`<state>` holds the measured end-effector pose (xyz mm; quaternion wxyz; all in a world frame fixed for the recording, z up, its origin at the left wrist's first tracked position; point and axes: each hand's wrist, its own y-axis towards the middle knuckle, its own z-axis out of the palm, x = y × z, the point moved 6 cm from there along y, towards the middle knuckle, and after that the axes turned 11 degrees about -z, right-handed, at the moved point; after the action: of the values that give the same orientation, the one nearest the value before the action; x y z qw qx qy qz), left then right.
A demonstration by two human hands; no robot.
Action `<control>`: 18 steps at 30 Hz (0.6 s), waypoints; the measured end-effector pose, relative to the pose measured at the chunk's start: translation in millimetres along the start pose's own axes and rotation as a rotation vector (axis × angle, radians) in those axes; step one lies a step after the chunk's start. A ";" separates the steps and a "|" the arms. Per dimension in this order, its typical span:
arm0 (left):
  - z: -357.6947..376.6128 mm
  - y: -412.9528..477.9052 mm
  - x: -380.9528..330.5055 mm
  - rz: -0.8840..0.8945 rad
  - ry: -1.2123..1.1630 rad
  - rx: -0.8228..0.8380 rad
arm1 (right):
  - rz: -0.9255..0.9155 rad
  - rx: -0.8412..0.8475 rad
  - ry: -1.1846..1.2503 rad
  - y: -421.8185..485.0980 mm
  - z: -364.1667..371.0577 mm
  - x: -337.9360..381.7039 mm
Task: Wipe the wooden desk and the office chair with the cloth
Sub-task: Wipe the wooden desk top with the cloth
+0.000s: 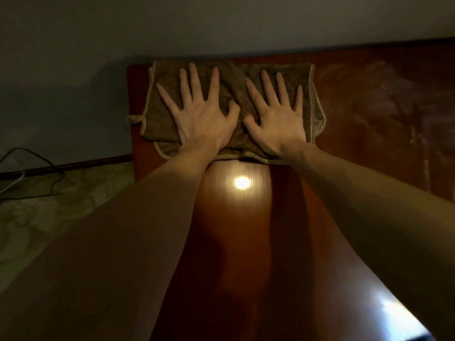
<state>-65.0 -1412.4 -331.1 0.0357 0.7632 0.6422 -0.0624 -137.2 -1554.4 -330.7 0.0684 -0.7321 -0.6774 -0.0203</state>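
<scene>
At the far left corner of the wooden table [246,242], close to where it meets the wall [221,25], a brown patterned cloth [235,78] with a pale piped edge lies flat on the surface. It is folded or doubled, with a rounded lower layer showing at its near edge and a small loop of trim hanging over the left side of the table. Both hands are on top of it. The left hand [202,119] lies palm down on the left half of the cloth, fingers [194,80] straight and spread wide, thumb bent inward. The right hand [275,124] lies palm down on the right half, fingers [268,87] likewise straight and fanned out. The two thumbs sit just beside each other over the middle of the cloth; neither hand curls round or pinches the fabric. Both forearms are bare and reach forward over the table. The polished, reddish-brown top carries a round bright light reflection [241,182] just below the near edge of the cloth, between the forearms, and a second glare patch [394,313] at lower right. Dull, streaky smears [369,94] show on the surface to the right of the cloth. To the left of the table, a patterned floor covering [49,205] is visible, with a dark baseboard [86,164] along the wall and loose cables [37,163] lying near it. Lighting is dim and the cloth's pattern is not legible.
</scene>
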 end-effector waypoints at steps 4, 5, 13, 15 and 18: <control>0.9 -61.1 9.8 -0.003 -0.008 0.019 | -0.036 0.001 -0.008 -58.8 5.4 14.0; 1.1 -81.9 12.8 -0.005 -0.001 0.025 | -0.044 0.006 -0.009 -79.2 7.8 18.1; 6.1 -233.8 21.4 0.001 0.048 0.052 | -0.033 0.006 0.025 -238.8 25.1 44.0; 7.2 -264.3 22.2 -0.006 0.060 0.053 | -0.029 0.004 0.029 -270.4 28.9 48.6; 7.8 -303.9 20.6 -0.008 0.074 0.064 | -0.035 0.012 0.043 -309.6 33.8 51.3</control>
<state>-361.2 -1340.9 -334.0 -0.0128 0.7630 0.6439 -0.0546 -443.1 -1476.8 -335.4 0.0869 -0.7193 -0.6885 -0.0332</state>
